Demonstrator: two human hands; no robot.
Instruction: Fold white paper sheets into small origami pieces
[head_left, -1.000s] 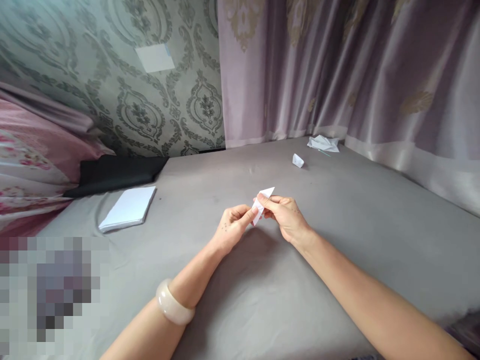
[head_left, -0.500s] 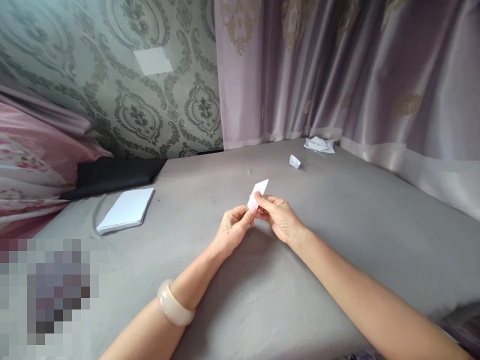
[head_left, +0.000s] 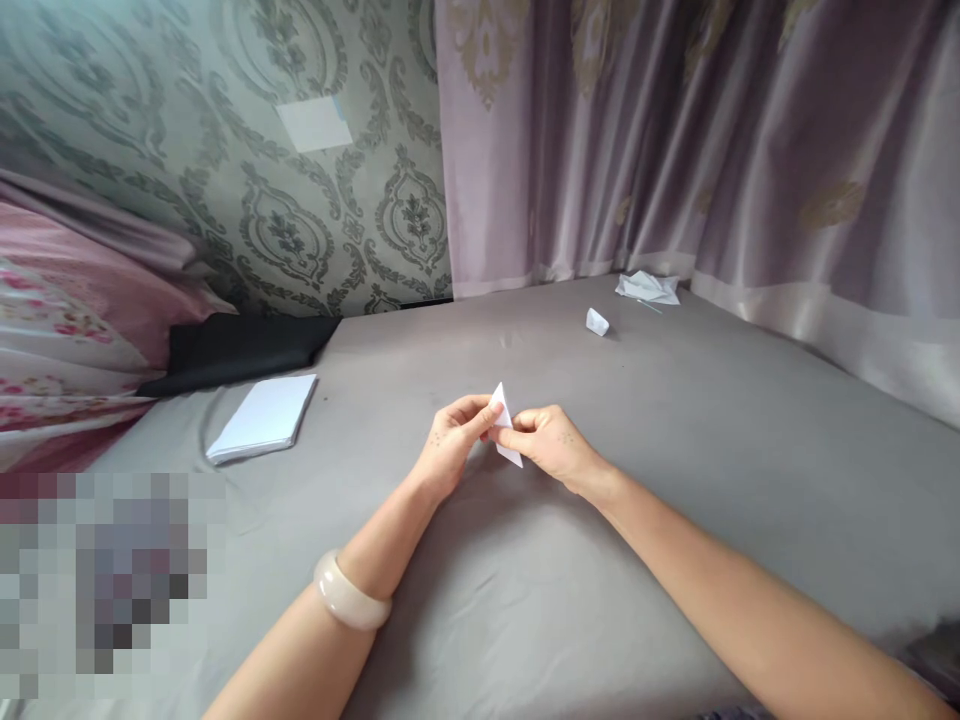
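Observation:
A small folded piece of white paper point(head_left: 501, 400) is held up between my two hands above the grey cloth surface point(head_left: 480, 580). My left hand point(head_left: 456, 438) pinches its upper left part, thumb on the near face. My right hand point(head_left: 553, 442) grips it lower down from the right, with its thumb across the near side. One pointed corner rises above the fingers and another hangs below the right thumb. My fingers hide the middle of the paper and most of its far side.
At left lies a stack of white paper point(head_left: 264, 418), with a black cloth point(head_left: 247, 350) behind it. A small folded white paper piece point(head_left: 597, 322) sits beyond my right hand. Crumpled white papers point(head_left: 648, 288) lie near the curtain point(head_left: 570, 150). A blurred patch covers the lower left.
The folded paper has been turned; its long point tilted up to the right, and now one corner points up and another down. Both hands have shifted their grip on it.

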